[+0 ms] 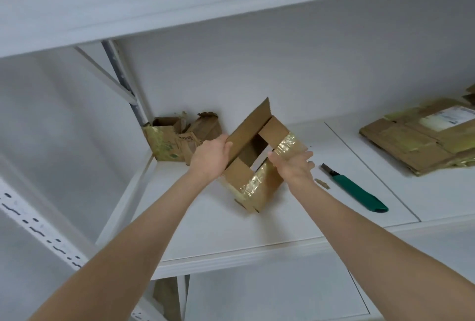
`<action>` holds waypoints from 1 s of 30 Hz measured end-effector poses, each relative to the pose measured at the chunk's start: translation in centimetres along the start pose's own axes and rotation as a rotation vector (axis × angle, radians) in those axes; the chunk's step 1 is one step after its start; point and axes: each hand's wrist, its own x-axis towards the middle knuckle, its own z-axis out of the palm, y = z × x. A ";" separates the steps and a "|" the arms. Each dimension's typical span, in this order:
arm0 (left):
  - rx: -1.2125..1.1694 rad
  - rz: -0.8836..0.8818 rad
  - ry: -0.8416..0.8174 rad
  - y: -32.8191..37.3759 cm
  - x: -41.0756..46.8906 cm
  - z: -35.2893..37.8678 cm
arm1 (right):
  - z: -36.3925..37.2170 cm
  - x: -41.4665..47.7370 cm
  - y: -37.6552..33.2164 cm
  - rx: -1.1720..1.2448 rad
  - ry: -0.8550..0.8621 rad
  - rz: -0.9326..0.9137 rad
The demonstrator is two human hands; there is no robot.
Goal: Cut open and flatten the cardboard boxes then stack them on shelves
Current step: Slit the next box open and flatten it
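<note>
Reaching forward and up with both forearms stretched over the white shelf (231,230). Gripping the raised long flap (250,125) of the open cardboard box (259,187) with the left hand (209,157), fingers curled round its edge; clutching the opposite taped flap (288,144) with the right hand (293,166). Resting tilted on the shelf, between crumpled boxes (180,138) back left and a green-handled knife (359,193) on the right. Showing a white label (444,117) on flattened boxes (411,145) far right, print too blurred to read.
</note>
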 end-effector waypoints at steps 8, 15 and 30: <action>-0.194 -0.038 -0.074 0.0 -3.2 -1.0 | 0.2 -0.9 0.9 0.284 -0.144 0.078; -0.500 -0.223 -0.143 -3.2 -3.5 -2.2 | -1.1 -2.0 2.8 0.506 -0.243 -0.015; -0.701 -0.350 -0.096 -5.3 -3.8 -2.5 | -3.3 -2.2 2.5 0.632 -0.287 0.083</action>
